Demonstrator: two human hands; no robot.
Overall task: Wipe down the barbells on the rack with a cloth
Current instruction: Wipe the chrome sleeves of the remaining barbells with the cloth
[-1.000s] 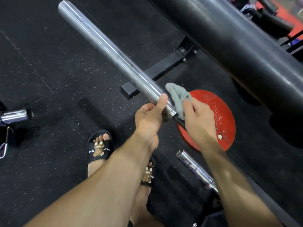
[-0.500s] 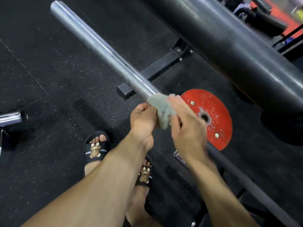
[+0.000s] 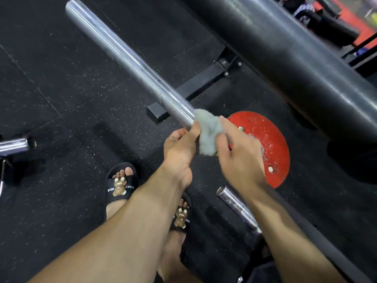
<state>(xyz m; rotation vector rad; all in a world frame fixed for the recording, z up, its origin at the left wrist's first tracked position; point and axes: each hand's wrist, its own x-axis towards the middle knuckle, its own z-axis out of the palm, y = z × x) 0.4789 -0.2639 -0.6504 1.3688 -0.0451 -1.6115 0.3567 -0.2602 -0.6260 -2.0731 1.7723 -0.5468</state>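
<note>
The barbell sleeve (image 3: 126, 58) stands bare toward its far end; a thick black tube (image 3: 285, 58) crowds its right side, and a red plate (image 3: 269, 144) lies below.

Dim, slightly blurred, wide-angle edge distortion

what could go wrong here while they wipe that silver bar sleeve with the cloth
1. The left hand grips the silver bar sleeve right beside the grey cloth; a wiping stroke by the right hand could bump those fingers.
2. The feet are in open-toed slides directly under the bar; if it slipped or rolled off, toes are exposed.
3. The end of a second chrome bar juts out close under the right forearm, an easy thing to knock.
</note>
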